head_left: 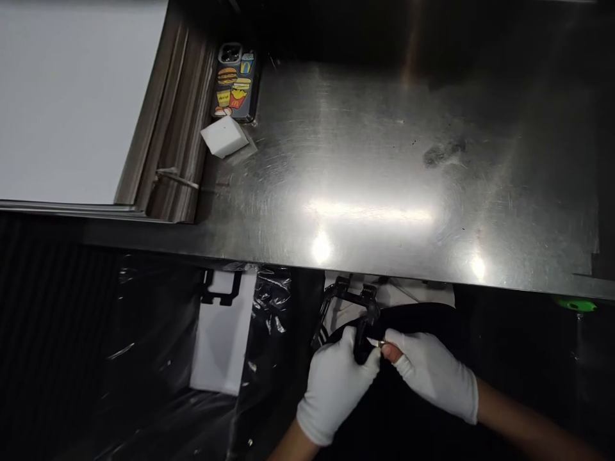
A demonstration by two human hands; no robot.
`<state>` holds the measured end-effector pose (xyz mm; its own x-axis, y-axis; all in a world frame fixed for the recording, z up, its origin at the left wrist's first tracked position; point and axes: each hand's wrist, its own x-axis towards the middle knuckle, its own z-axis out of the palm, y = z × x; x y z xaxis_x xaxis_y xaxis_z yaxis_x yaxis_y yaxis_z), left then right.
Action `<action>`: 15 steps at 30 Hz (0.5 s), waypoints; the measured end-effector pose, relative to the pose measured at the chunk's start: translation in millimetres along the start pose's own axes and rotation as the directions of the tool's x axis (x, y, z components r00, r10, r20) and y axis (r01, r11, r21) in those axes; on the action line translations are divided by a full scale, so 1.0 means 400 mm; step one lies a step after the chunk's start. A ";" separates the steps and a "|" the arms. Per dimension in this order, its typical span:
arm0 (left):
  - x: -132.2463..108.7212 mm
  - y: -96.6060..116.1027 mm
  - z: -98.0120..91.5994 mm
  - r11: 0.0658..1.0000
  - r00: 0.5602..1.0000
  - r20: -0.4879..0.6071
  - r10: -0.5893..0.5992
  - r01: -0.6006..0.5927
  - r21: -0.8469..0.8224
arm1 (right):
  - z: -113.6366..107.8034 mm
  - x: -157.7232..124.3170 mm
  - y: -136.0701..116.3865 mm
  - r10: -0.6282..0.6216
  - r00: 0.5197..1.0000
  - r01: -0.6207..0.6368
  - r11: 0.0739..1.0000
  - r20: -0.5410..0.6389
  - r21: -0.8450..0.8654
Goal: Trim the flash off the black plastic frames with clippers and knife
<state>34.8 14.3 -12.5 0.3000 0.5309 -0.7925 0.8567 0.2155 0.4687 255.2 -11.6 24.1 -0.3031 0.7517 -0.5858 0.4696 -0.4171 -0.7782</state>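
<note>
Both my hands wear white gloves and meet below the front edge of a steel worktable [375,192]. My left hand [336,384] is closed around a small black part [360,349] at its fingertips. My right hand [432,371] pinches the same spot from the right, one bare fingertip showing through the glove beside a small pale piece. Just above the hands, a black plastic frame [353,301] hangs under the table edge, with dark fabric [423,320] behind it.
A phone in a fast-food print case [235,80] and a white block [223,136] lie at the table's far left corner. A white panel [72,96] lies left of the table. Black plastic sheeting [158,358] and a white box [221,339] sit below the edge.
</note>
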 end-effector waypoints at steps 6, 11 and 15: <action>-0.001 0.039 0.030 0.974 0.996 -0.090 -0.021 0.041 0.224 | 0.034 0.016 -0.018 0.117 0.992 -0.096 0.929 0.038 -0.358; -0.002 0.032 0.034 0.969 0.994 -0.110 -0.021 0.047 0.243 | 0.021 0.031 -0.052 0.230 0.968 -0.158 0.874 0.104 -0.460; -0.003 0.047 0.035 0.961 0.995 -0.067 -0.075 0.090 0.260 | 0.016 0.038 -0.067 0.273 0.954 -0.174 0.839 0.122 -0.516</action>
<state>56.3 6.2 -8.4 0.2064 0.5668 -0.7976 0.9598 0.0414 0.2777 232.7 7.7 34.4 -0.2618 0.5412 -0.7991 0.8747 -0.2170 -0.4335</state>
